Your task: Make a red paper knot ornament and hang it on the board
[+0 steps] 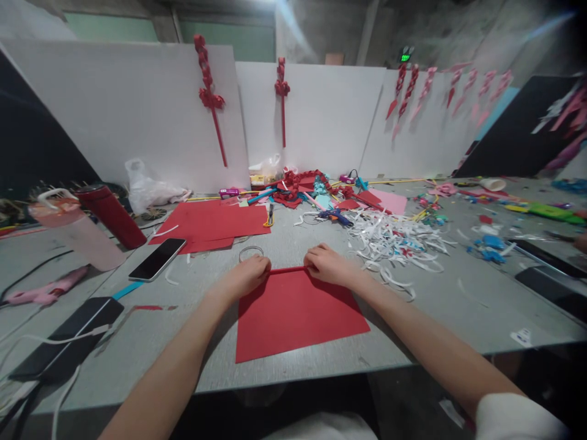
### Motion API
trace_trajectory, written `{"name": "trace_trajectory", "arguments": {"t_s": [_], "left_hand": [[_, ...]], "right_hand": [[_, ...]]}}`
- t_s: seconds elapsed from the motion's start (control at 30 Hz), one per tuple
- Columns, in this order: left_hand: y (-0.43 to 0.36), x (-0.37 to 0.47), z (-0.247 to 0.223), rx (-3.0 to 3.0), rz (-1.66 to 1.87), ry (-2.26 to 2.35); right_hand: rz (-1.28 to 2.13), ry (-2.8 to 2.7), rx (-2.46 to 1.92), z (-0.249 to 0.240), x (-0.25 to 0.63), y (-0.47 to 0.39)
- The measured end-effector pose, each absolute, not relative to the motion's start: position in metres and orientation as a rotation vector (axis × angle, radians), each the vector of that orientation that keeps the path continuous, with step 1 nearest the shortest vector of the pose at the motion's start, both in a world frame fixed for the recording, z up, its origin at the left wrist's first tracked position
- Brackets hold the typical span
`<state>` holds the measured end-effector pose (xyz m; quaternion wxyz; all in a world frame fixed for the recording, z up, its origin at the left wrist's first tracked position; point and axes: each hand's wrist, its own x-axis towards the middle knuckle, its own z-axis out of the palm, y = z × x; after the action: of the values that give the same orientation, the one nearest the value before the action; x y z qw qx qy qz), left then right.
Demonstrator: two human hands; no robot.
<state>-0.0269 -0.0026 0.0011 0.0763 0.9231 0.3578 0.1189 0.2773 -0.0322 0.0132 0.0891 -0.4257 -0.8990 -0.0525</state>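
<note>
A red sheet point(300, 318) lies flat on the grey table in front of me, its far edge rolled into a thin tube. My left hand point(253, 273) is closed on the left end of that rolled edge. At the right end, the fingers of my right hand point(324, 264) are curled round the same roll. Between the two hands a short stretch of the roll shows. Just behind my left hand lies a thin ring point(251, 250).
More red sheets point(206, 223), a phone point(158, 260), a red flask point(113, 217) and a black power bank point(68, 336) are on the left. White paper strips point(398, 238) pile up at the right. A blue tool point(337, 216) lies beyond my hands. Part of another person's hand point(581, 242) shows at far right.
</note>
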Motion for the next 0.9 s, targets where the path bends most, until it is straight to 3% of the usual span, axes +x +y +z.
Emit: {"name": "trace_trajectory", "arguments": {"t_s": [0.9], "left_hand": [[-0.02,-0.01,0.006,2.646,0.42,0.995]], "right_hand": [[-0.371,-2.792,-1.033,0.02,0.27,-0.046]]}}
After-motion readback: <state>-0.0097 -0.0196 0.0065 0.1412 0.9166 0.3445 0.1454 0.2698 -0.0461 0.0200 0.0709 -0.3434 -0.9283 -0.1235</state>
